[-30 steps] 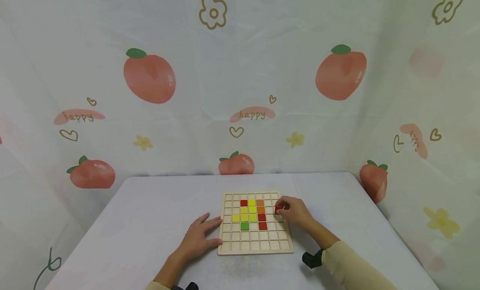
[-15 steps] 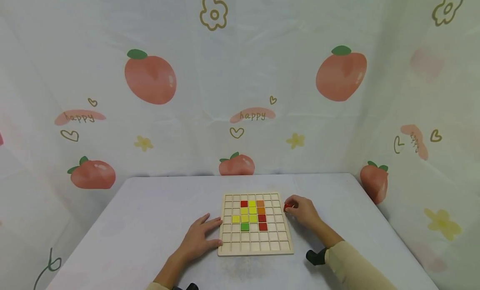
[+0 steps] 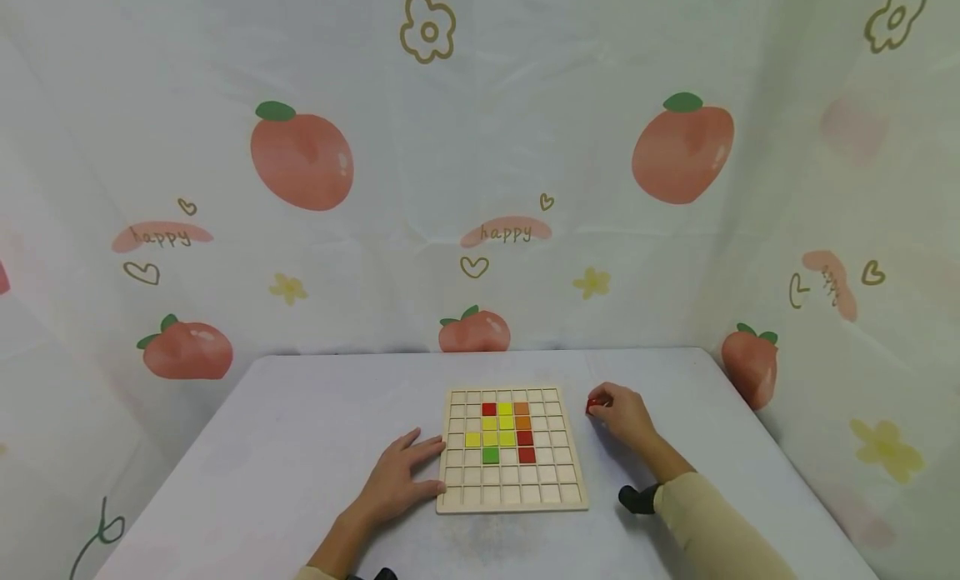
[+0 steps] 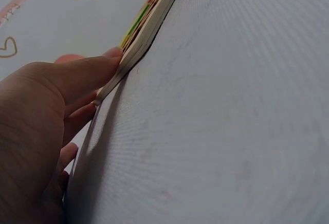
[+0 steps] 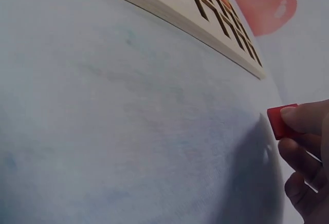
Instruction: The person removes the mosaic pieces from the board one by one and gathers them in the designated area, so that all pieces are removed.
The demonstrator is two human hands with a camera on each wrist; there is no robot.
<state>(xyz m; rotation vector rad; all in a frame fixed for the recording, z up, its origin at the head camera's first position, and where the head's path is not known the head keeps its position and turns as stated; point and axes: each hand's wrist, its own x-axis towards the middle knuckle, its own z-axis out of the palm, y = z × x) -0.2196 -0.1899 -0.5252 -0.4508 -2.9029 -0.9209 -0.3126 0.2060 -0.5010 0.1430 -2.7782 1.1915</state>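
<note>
A wooden grid board (image 3: 512, 507) lies on the table with several coloured squares set in its cells: red, yellow, orange and one green tile (image 3: 491, 455). At the board's left edge rests my left hand (image 3: 397, 480), fingers spread; in the left wrist view its thumb (image 4: 95, 72) touches the rim. Off the right side of the board, my right hand (image 3: 624, 413) pinches a red cube (image 5: 280, 121) between thumb and fingers. That cube is close to the tabletop; whether it touches the cloth I cannot tell.
The white-covered table (image 3: 330, 430) reaches back to a printed curtain (image 3: 480, 147) with peaches and flowers. A black wrist mount (image 3: 637, 499) sits by the right sleeve, low over the table.
My right hand has moved right and slightly back, carrying the red cube from over the board's right columns to beside the board. My left hand has stayed in place.
</note>
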